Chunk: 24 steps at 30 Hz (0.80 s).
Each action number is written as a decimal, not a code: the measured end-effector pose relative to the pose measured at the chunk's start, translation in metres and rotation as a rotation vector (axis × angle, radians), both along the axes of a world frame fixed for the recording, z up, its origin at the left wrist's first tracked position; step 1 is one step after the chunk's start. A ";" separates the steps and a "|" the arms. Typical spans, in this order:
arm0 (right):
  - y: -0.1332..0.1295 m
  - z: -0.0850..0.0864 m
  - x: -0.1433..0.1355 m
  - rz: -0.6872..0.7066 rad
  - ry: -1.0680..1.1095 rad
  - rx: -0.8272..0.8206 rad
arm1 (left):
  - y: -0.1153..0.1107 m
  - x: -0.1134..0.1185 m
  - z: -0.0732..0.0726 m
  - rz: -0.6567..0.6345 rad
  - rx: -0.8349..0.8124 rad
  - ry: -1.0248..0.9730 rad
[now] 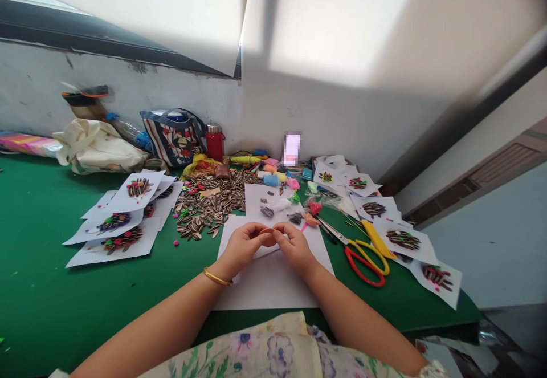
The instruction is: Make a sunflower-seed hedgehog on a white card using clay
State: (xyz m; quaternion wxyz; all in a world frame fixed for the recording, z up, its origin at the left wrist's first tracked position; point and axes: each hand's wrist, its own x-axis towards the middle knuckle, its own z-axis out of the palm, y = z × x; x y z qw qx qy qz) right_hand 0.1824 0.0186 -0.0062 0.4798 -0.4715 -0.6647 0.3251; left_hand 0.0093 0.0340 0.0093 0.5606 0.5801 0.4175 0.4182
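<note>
Between the fingertips of my left hand (pixel 244 246) and my right hand (pixel 296 248) is a flattened piece of brownish-orange modelling clay (pixel 268 238). Both hands pinch it, thumbs toward me. Below them lies a white sheet of paper (pixel 277 289). Just beyond my right hand sit a lump of orange clay (pixel 310 219), a red lump (pixel 315 207) and dark grey lumps (pixel 294 218). A heap of striped sunflower seeds (pixel 226 201) spreads beyond my left hand. Scissors (pixel 363 261) with red and yellow handles rest to the right of my right hand.
Papers with seed-and-clay hedgehog-like figures lie in groups at left (pixel 113 252) and right (pixel 421 244). A yellow cutter-like tool (pixel 378 240) is beside the scissors. Along the wall stand a red bottle (pixel 215 143), a patterned bag (pixel 173 138) and a cream cloth bag (pixel 98 150).
</note>
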 end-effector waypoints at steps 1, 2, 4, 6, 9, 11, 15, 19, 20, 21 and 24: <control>0.000 -0.001 0.000 -0.007 -0.007 0.001 | 0.000 0.000 0.000 -0.006 0.006 0.020; 0.000 -0.001 0.000 -0.016 -0.018 0.003 | 0.000 0.000 0.000 -0.011 0.017 0.045; 0.001 -0.001 0.000 -0.031 -0.032 0.006 | 0.000 0.000 -0.001 -0.015 0.041 0.092; 0.000 -0.001 0.000 -0.028 -0.022 0.008 | 0.000 0.000 -0.001 0.000 0.061 0.117; 0.000 0.000 0.000 -0.009 0.029 -0.003 | 0.001 0.000 0.000 0.026 0.066 0.076; 0.001 0.000 0.000 -0.010 0.057 -0.017 | 0.001 0.000 0.001 0.020 0.049 0.014; 0.003 -0.004 0.000 -0.038 0.035 -0.019 | 0.002 -0.001 0.001 0.035 0.037 -0.003; 0.003 -0.004 0.000 -0.052 -0.014 0.000 | 0.003 -0.002 -0.002 0.056 0.097 0.084; 0.003 -0.004 0.000 -0.051 -0.014 0.000 | 0.003 -0.002 -0.003 0.064 0.111 0.096; 0.002 -0.004 0.000 -0.050 -0.014 0.001 | 0.003 -0.002 -0.004 0.066 0.118 0.098; 0.001 -0.002 -0.001 -0.025 -0.028 0.011 | 0.002 -0.002 -0.004 0.022 0.111 0.083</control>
